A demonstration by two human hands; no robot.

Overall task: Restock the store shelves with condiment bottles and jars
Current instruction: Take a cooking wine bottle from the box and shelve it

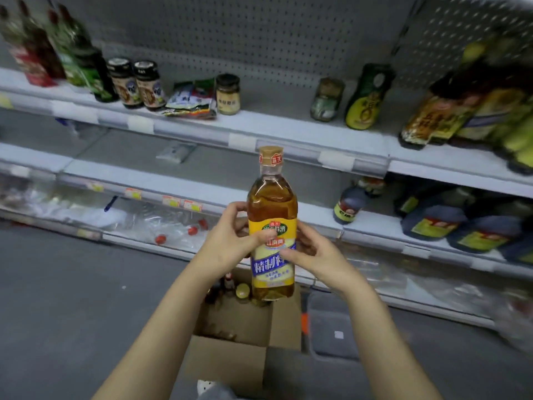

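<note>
I hold an amber bottle (pixel 272 209) with a yellow and blue label and a tan cap upright in front of the shelves. My left hand (pixel 230 241) grips its left side, thumb across the label. My right hand (pixel 314 252) grips its right side, fingers curled on the label. Directly below stands an open cardboard box (pixel 245 359) with a few bottles (pixel 240 291) at its far end.
The upper shelf (pixel 274 128) carries dark jars (pixel 135 82), sachets (pixel 193 99), a small jar (pixel 227 93) and bottles at both ends. The middle shelf (pixel 202 189) holds dark bottles (pixel 450 223) on the right. Clear bagged goods (pixel 173 229) fill the bottom shelf. A grey bin (pixel 331 327) sits beside the box.
</note>
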